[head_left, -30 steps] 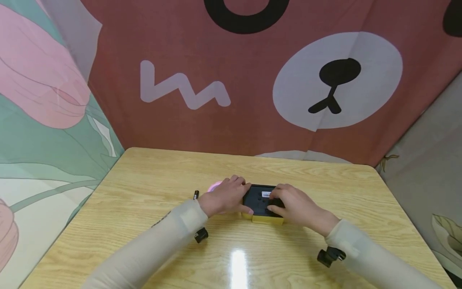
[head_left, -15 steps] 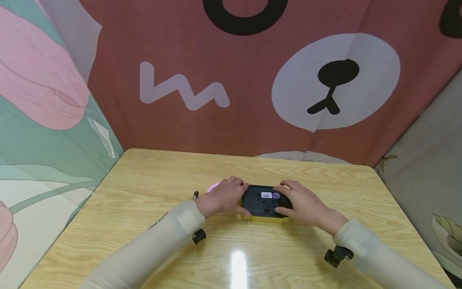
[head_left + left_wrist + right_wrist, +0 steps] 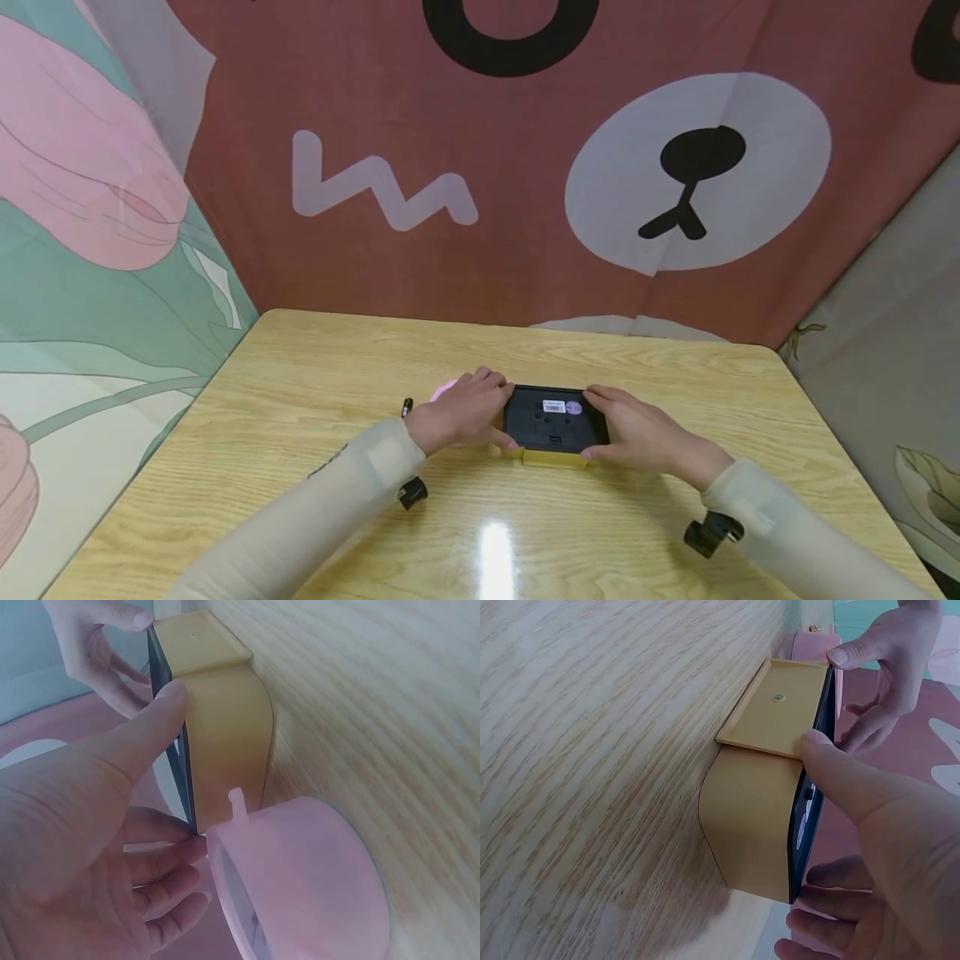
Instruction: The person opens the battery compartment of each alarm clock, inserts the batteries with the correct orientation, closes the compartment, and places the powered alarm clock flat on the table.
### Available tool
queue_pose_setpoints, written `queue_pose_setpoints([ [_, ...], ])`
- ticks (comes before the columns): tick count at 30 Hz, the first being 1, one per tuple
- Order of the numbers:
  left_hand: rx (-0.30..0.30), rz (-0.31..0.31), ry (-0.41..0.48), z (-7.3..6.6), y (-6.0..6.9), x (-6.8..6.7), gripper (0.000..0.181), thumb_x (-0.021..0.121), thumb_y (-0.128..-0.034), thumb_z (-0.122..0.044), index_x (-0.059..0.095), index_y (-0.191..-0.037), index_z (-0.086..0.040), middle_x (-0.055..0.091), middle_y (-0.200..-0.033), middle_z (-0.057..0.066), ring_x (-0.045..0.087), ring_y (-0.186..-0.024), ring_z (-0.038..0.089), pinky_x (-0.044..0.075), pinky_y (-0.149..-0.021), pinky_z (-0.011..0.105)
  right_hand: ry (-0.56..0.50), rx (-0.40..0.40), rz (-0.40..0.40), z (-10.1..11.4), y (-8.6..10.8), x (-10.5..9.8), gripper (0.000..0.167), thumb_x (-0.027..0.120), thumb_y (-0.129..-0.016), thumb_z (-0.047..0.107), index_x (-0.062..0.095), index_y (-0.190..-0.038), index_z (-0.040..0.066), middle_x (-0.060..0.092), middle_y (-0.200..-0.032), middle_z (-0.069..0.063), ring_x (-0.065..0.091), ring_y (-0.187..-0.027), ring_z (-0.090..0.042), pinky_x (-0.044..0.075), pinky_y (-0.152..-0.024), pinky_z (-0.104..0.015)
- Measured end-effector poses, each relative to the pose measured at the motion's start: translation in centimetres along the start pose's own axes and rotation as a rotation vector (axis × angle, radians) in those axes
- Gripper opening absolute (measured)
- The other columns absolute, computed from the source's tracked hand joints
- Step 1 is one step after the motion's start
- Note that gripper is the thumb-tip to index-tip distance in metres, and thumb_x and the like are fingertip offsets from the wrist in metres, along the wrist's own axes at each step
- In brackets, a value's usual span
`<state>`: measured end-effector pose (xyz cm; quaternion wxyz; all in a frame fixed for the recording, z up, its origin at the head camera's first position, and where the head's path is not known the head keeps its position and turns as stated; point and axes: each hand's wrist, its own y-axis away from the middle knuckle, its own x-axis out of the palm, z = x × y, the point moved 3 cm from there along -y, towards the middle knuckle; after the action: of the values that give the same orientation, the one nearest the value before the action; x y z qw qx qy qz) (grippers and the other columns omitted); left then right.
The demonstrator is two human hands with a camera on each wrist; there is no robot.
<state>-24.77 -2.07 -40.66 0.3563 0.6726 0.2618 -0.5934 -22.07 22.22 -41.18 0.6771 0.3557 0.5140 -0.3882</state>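
A yellow box with a flat black panel lies on the table, panel facing up. The panel carries a white label and a round purple sticker. My left hand holds its left end, thumb on the near edge and fingers at the far edge. At the opposite end my right hand grips it the same way, its thumb on the yellow side. A pink round clock-like thing stands beside the left fingers; in the head view that hand mostly hides it.
A small black cylinder, like a battery, lies on the wooden table left of the left wrist. Printed cloth hangs behind the table and along both sides.
My right hand has moved off the middle of the black panel to the box's right end, uncovering the purple sticker. The left hand has stayed nearly still.
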Motion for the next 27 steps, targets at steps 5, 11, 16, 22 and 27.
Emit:
queue_pose_setpoints([
  [5,0.006,-0.005,0.003,-0.16,-0.07,-0.01,0.094,0.07,-0.0815,-0.068,0.047,-0.151,-0.009,0.052,-0.15,0.006,0.045,-0.138,0.024,0.043,-0.113,0.042,-0.015,-0.003,-0.002,-0.23,0.08,0.01,0.098,0.082,-0.08,0.052,0.044,-0.148,-0.007,0.043,-0.156,-0.026,0.045,-0.142,-0.043,0.044,-0.108,-0.057],
  [11,0.018,-0.013,0.008,-0.3,-0.3,0.07,0.094,0.071,-0.0814,-0.067,0.048,-0.151,-0.009,0.052,-0.15,0.006,0.046,-0.136,0.024,0.043,-0.111,0.041,-0.019,-0.006,-0.006,-0.48,0.23,-0.06,0.098,0.081,-0.079,0.054,0.045,-0.147,-0.007,0.043,-0.155,-0.026,0.045,-0.142,-0.043,0.043,-0.109,-0.057],
  [16,0.019,-0.011,0.008,-0.53,-0.51,0.11,0.094,0.07,-0.081,-0.068,0.047,-0.151,-0.009,0.052,-0.15,0.006,0.046,-0.135,0.023,0.043,-0.11,0.041,-0.026,-0.004,-0.003,-0.67,0.42,-0.17,0.099,0.08,-0.08,0.056,0.045,-0.148,-0.006,0.043,-0.155,-0.025,0.044,-0.142,-0.043,0.043,-0.109,-0.058],
  [22,0.028,-0.021,0.024,-0.78,-0.59,0.08,0.095,0.071,-0.081,-0.068,0.048,-0.151,-0.008,0.052,-0.15,0.007,0.046,-0.135,0.023,0.042,-0.111,0.04,-0.026,-0.007,-0.004,-0.76,0.69,-0.37,0.098,0.081,-0.08,0.055,0.045,-0.148,-0.007,0.044,-0.155,-0.026,0.045,-0.141,-0.044,0.043,-0.109,-0.058],
  [27,0.029,-0.014,0.047,-0.97,-0.41,-0.16,0.094,0.07,-0.0828,-0.066,0.046,-0.151,-0.007,0.05,-0.152,0.008,0.045,-0.138,0.024,0.04,-0.114,0.042,-0.034,-0.002,0.0,-0.83,0.8,-0.46,0.098,0.081,-0.08,0.054,0.045,-0.147,-0.007,0.044,-0.154,-0.026,0.045,-0.141,-0.044,0.042,-0.11,-0.059],
])
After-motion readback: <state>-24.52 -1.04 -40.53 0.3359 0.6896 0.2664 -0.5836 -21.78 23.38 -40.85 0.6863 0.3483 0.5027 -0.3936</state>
